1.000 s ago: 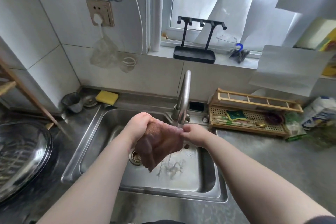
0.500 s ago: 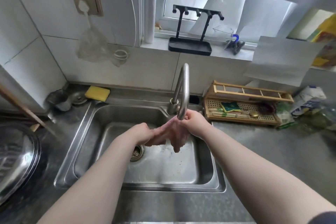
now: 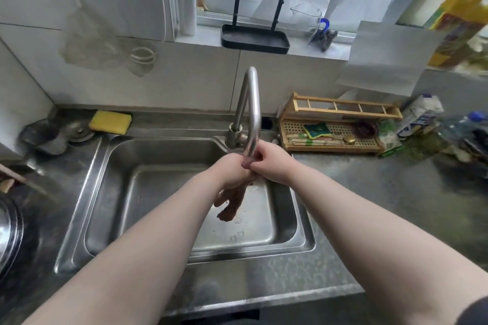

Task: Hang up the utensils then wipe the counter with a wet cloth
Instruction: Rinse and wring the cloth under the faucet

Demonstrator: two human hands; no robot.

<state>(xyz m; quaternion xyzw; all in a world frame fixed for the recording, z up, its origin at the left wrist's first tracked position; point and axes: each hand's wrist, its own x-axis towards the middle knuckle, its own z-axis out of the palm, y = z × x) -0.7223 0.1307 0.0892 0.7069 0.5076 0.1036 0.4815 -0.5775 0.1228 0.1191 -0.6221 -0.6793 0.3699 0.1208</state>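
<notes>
Cloth (image 3: 232, 202): reddish-brown, wet-looking, wrung into a narrow rope-like twist. Long axis runs roughly vertical with a slight lean; the loose tail points down and toward the person, hanging over the sink (image 3: 111, 179) basin without clearly touching the floor.

Upper end of the cloth is buried between both fists, directly under the faucet (image 3: 249, 103) spout. Left hand (image 3: 231, 170) has fingers curled tight round the cloth, knuckles up. Right hand (image 3: 269, 163) grips the same bunch from the other side, thumb and fingers closed on it. The two hands touch each other; only the part below the fingers is visible.

Sink: brushed stainless, rectangular, rounded corners, water droplets on the floor. Faucet: matte metal tube, inverted-U bend. Counter (image 3: 369, 192): dull speckled metal.

Yellow sponge (image 3: 111, 121), block-shaped, sits on the back ledge left of the faucet. Wooden rack (image 3: 340, 108) with perforated tray right of it. Black hook stand (image 3: 254, 39) on the windowsill.
</notes>
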